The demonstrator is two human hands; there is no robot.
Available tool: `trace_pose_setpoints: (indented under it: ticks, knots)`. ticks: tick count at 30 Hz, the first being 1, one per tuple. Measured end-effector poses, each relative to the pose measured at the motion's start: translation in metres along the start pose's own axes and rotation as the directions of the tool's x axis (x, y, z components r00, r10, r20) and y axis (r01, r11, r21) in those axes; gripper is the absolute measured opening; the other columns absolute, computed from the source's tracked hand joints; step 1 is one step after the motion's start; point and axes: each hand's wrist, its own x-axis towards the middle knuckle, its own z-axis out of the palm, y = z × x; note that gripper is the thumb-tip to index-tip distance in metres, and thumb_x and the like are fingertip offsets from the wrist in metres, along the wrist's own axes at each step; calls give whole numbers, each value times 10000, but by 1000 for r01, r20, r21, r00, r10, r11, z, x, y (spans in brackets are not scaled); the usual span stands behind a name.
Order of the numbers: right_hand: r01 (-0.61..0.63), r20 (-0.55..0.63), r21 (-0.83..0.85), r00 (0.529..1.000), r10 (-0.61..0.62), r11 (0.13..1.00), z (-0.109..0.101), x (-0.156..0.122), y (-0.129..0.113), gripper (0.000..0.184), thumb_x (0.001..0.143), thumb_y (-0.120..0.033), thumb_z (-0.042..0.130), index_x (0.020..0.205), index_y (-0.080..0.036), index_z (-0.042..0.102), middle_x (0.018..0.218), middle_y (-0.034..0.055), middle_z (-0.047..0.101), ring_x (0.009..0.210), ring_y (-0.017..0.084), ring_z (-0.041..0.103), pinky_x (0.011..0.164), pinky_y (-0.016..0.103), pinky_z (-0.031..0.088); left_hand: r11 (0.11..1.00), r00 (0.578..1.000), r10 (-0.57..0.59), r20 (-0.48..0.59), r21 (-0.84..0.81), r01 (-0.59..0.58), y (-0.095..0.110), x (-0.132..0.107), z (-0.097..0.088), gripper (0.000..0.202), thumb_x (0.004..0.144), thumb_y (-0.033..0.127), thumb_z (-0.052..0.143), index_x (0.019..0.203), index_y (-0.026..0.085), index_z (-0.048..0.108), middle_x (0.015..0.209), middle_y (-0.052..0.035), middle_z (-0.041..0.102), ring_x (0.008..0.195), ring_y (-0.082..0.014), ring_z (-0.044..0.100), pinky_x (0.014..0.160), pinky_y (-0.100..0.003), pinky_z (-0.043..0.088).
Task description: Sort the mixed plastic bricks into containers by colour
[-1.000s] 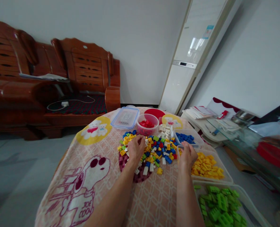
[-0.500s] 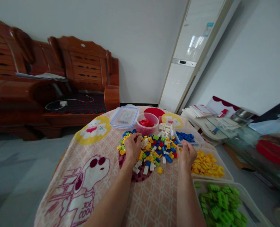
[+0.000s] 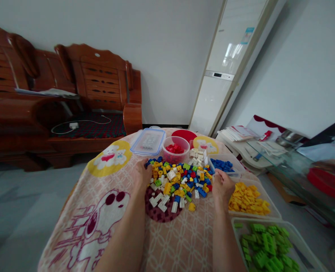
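A mixed pile of toy building bricks (image 3: 181, 181), in white, yellow, blue, green and red, lies on the patterned tablecloth (image 3: 184, 241). My left hand (image 3: 143, 173) is cupped at the pile's left edge, fingers apart beside the blue bricks there. To the pile's right, my right hand (image 3: 223, 186) has thumb and fingertips pinched together; whatever is between them is too small to make out. It is close to the box of blue bricks (image 3: 221, 165) and the box of yellow bricks (image 3: 249, 198).
Red bricks sit in a round tub (image 3: 175, 149) behind the pile, with white bricks (image 3: 198, 156) beside it. A blue-rimmed lid (image 3: 148, 141) and a red round lid (image 3: 184, 134) lie farther back. Green bricks (image 3: 269, 247) fill a box at the front right.
My left hand has moved left from over the pile to its left edge, uncovering bricks there. Some white bricks at the front left lie differently. My right hand has barely shifted.
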Motion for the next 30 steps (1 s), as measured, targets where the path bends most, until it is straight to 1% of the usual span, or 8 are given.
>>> trace_pose_setpoints:
  ticks: [2, 5, 11, 16, 20, 24, 27, 30]
  knots:
    - [13, 2, -1, 1000, -13, 1000, -2, 0, -5, 423, 797, -387, 484, 975, -119, 760, 923, 154, 762, 832, 268, 708, 807, 360, 535, 1000, 999, 4, 46, 17, -5, -2, 1, 4, 394, 792, 233, 567, 1159, 156, 688, 1105, -108, 725, 1057, -254, 654, 967, -379, 502]
    - [43, 4, 22, 999, -43, 999, -1, -2, -12, 426, 811, -405, 483, 976, -123, 758, 951, 154, 761, 865, 267, 709, 829, 357, 532, 999, 998, 8, 61, 44, -10, 0, 0, 5, 385, 817, 236, 561, 1170, 146, 688, 1145, -123, 718, 1058, -265, 662, 964, -389, 505]
    - [70, 68, 69, 995, -75, 995, 14, -7, -26, 401, 809, -419, 488, 926, -145, 756, 931, 136, 764, 854, 260, 707, 816, 354, 533, 999, 998, 12, 65, 31, -14, 4, -2, 2, 379, 816, 232, 568, 1166, 161, 696, 1113, -110, 733, 1021, -262, 677, 946, -391, 515]
    - [103, 138, 61, 984, -111, 993, 25, 4, -36, 379, 788, -413, 501, 891, -157, 762, 844, 108, 765, 791, 250, 698, 746, 330, 529, 999, 997, 24, 71, 22, -25, -1, -1, 6, 387, 818, 235, 559, 1176, 166, 689, 1157, -110, 722, 1063, -262, 667, 978, -400, 502]
    - [51, 223, 75, 973, -67, 996, 32, 19, -29, 372, 760, -401, 533, 914, -153, 764, 765, 84, 754, 711, 240, 689, 702, 327, 521, 999, 998, 33, 56, 17, -34, -6, 1, 10, 391, 819, 234, 555, 1177, 148, 685, 1165, -122, 715, 1083, -257, 660, 987, -397, 504]
    - [39, 212, 44, 976, -47, 998, 33, 26, -15, 380, 770, -406, 534, 928, -148, 763, 708, 74, 739, 679, 233, 675, 678, 322, 506, 999, 998, 48, 45, 13, -49, -8, 3, 13, 371, 823, 239, 556, 1159, 165, 695, 1139, -103, 725, 1053, -250, 669, 976, -404, 514]
    - [38, 199, 13, 979, -40, 999, 30, 27, -8, 384, 769, -396, 534, 947, -144, 762, 712, 76, 740, 660, 222, 664, 659, 313, 495, 998, 997, 55, 46, 12, -55, -8, 4, 15, 357, 814, 231, 566, 1137, 174, 707, 1110, -93, 736, 1024, -250, 678, 955, -402, 527]
    - [22, 250, -21, 968, -16, 1000, 27, 27, -3, 385, 763, -388, 531, 938, -136, 763, 685, 76, 731, 619, 213, 646, 621, 305, 481, 999, 997, 51, 57, 13, -52, -6, 6, 16, 362, 810, 228, 570, 1137, 166, 712, 1110, -103, 738, 1024, -256, 681, 951, -405, 532]
